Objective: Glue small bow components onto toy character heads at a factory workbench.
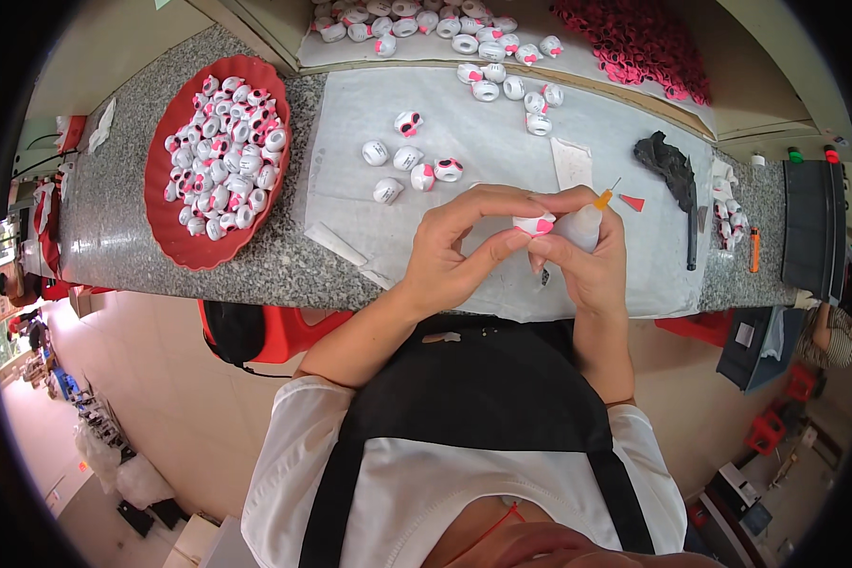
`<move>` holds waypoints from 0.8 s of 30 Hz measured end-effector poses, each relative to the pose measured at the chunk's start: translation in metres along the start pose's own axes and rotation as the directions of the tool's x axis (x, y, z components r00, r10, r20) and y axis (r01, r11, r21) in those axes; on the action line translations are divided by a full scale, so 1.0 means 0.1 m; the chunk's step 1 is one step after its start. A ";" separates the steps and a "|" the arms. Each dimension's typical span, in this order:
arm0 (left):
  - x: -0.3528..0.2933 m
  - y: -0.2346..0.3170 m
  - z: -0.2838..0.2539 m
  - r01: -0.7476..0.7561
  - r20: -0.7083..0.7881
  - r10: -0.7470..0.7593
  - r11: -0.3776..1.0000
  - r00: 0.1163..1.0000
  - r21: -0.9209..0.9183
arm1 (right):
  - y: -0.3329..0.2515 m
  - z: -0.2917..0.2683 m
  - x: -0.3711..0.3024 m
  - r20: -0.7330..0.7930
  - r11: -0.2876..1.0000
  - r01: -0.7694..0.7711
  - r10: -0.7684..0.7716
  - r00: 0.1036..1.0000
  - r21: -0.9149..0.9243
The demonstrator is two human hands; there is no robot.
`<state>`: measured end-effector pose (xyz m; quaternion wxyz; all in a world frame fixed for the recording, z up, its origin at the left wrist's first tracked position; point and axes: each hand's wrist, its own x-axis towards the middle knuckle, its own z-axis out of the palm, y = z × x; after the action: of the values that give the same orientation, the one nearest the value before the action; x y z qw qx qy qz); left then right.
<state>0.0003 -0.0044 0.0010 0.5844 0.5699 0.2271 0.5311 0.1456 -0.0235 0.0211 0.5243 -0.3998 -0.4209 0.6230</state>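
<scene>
Over the white sheet, my left hand [459, 241] pinches a small white figurine head [537, 224] with a pink patch between thumb and fingers. My right hand [596, 260] is closed around a translucent squeeze bottle [581, 227] tipped with an orange collar and a thin needle, which points up and away to the right. The right thumb and fingertips also come up against the head. Left of my hands lie several loose heads; one with black-and-pink glasses [449, 169] is close to my left knuckles. A small red cone-shaped cap [631, 203] rests right of the needle.
A red scalloped basin [161, 227] full of heads stands on the granite counter [104, 218] at left. More heads and a pile of pink pieces [634, 43] fill the shelf behind. Crumpled black plastic [667, 168] and an orange marker [754, 250] lie to the right.
</scene>
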 end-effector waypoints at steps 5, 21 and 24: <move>-0.03 0.04 -0.01 0.076 -0.010 -0.078 0.991 0.997 -0.114 | 0.00 0.05 -0.02 -0.031 1.000 0.022 -0.022 0.999 -0.009; -0.02 0.04 -0.03 0.147 0.026 -0.145 0.970 0.989 -0.194 | -0.03 0.08 -0.02 -0.045 1.000 0.006 -0.007 0.999 -0.009; -0.02 0.05 -0.02 0.185 0.018 -0.186 0.955 0.982 -0.230 | -0.04 0.09 -0.02 -0.058 1.000 0.001 -0.001 0.998 0.003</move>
<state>-0.0042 -0.0068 0.0044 0.6935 0.4734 0.2175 0.4976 0.1385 -0.0257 0.0276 0.5370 -0.4168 -0.4048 0.6116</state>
